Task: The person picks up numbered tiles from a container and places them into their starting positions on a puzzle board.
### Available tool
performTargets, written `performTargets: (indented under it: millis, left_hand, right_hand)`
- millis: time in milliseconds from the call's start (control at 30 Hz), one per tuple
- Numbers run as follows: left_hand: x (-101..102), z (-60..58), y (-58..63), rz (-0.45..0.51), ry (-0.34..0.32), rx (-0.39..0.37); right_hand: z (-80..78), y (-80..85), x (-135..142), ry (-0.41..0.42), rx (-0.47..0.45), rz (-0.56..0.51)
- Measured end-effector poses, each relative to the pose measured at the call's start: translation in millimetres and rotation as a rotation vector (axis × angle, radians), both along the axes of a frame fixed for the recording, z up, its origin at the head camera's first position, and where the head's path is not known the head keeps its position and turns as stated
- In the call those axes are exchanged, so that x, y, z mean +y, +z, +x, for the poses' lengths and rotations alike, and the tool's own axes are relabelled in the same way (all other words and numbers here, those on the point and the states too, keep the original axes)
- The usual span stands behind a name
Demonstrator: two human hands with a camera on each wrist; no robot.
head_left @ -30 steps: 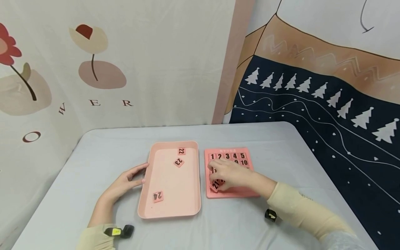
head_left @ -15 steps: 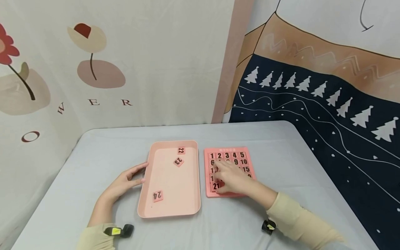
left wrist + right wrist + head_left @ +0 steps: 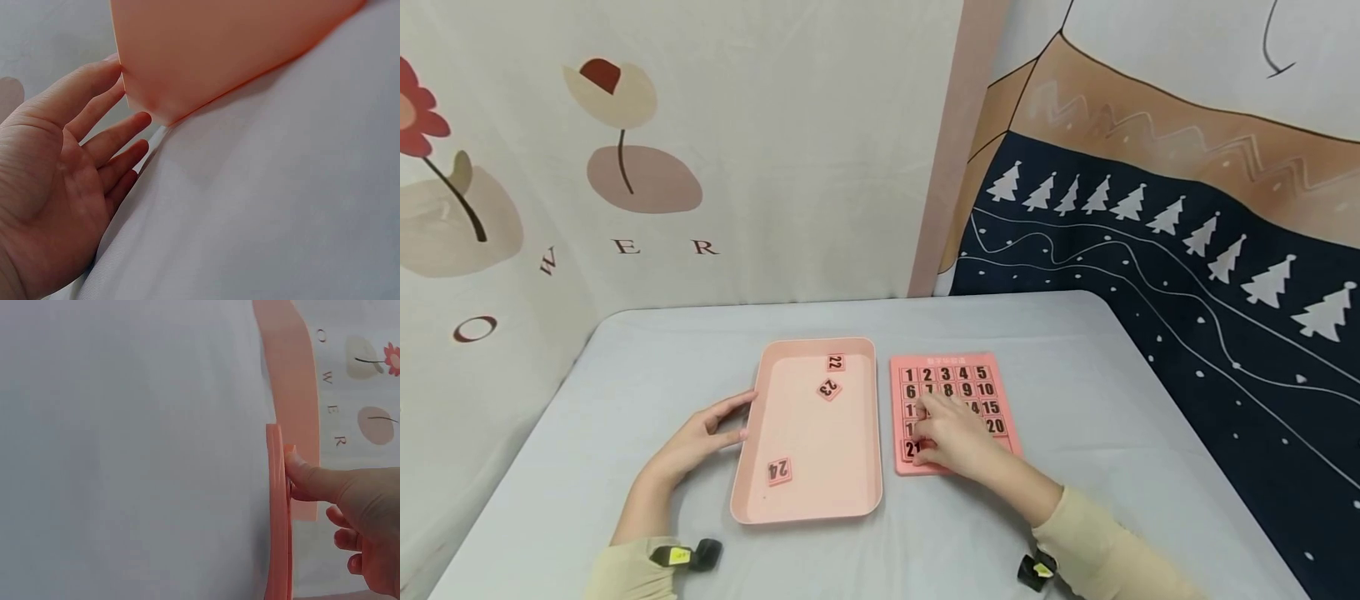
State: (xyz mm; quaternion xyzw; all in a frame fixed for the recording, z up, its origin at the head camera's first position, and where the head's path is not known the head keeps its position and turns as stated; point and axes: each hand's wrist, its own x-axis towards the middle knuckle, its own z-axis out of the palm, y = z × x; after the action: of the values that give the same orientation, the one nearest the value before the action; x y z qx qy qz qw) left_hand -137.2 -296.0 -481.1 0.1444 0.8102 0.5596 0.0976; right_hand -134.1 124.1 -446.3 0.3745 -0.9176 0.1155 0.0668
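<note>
In the head view, my left hand (image 3: 703, 435) rests at the left side of the pink tray (image 3: 805, 514), its fingers spread and fingertips at the rim. The left wrist view shows the same fingers, relaxed, along the tray wall (image 3: 206, 56). My right hand (image 3: 958, 437) is over the lower left of a pink number board (image 3: 917, 360). Between thumb and fingers it pinches the number tile 21 (image 3: 911, 450) at the corner slot. Several numbered tiles fill the rows above, partly hidden by the hand. From the right wrist, the board (image 3: 278, 519) appears edge-on with the thumb at its face.
Inside the tray lie tile 22 (image 3: 836, 362), tile 23 (image 3: 829, 389) and tile 24 (image 3: 779, 471), turned various ways. A pale cloth covers the table (image 3: 647, 358). Printed curtains (image 3: 820, 167) hang behind the table and on its right side.
Tile 21 has turned from slanted to upright and now sits at the board's lower left corner. My right hand shifted slightly with it. The left hand and tray stay put.
</note>
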Motion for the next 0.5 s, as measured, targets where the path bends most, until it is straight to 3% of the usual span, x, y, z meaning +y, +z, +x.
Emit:
performTargets:
  millis: [500]
  left_hand:
    - [0.4,-0.2,0.3,-0.004,-0.002,0.004]
  right_hand:
    - [4.8,-5.0,4.5,-0.064,-0.047,-0.111]
